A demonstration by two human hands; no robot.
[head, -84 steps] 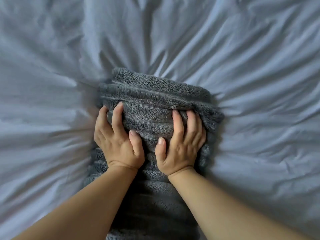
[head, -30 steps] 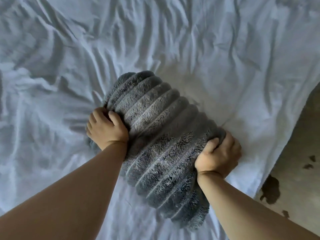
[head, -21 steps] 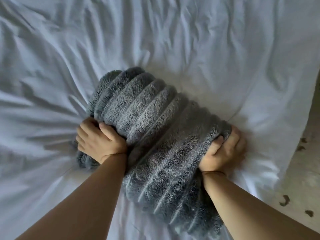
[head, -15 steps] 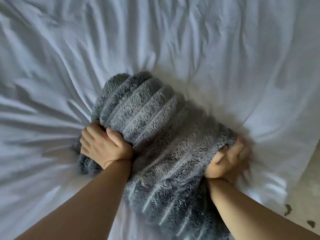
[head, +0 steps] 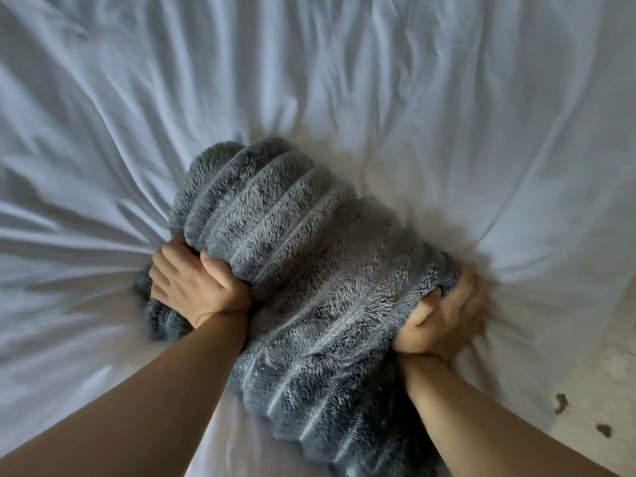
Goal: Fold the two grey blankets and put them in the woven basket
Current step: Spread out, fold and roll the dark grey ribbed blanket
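On the rumpled bed, near its right edge, the left hand (head: pixel 194 282) is gripping the left side of a thick, folded dark grey ribbed plush blanket (head: pixel 303 287), its fingers curled under the bundle's edge and its thumb pressing on top. Opposite it, the right hand (head: pixel 444 318) is clamping the blanket's right side, thumb hooked over the fuzzy edge and fingers tucked beneath, though that hand is blurred. Both bare forearms are reaching in from the bottom corners of the view, so the bundle is sitting squeezed between the two hands.

Lying diagonally, the blanket is running from the middle of the bed down toward the near edge, with its raised ribs running along that same slant. A small tuft of the same grey plush is poking out below the left wrist. Whether the bundle is resting on the bed or is raised off it cannot be told.

Underneath, the wrinkled white bed sheet (head: pixel 378 80) is spreading out in creases fanning away from the blanket. Beyond the sheet's right edge, a pale floor with dark specks (head: pixel 592 401) is showing at the lower right corner.
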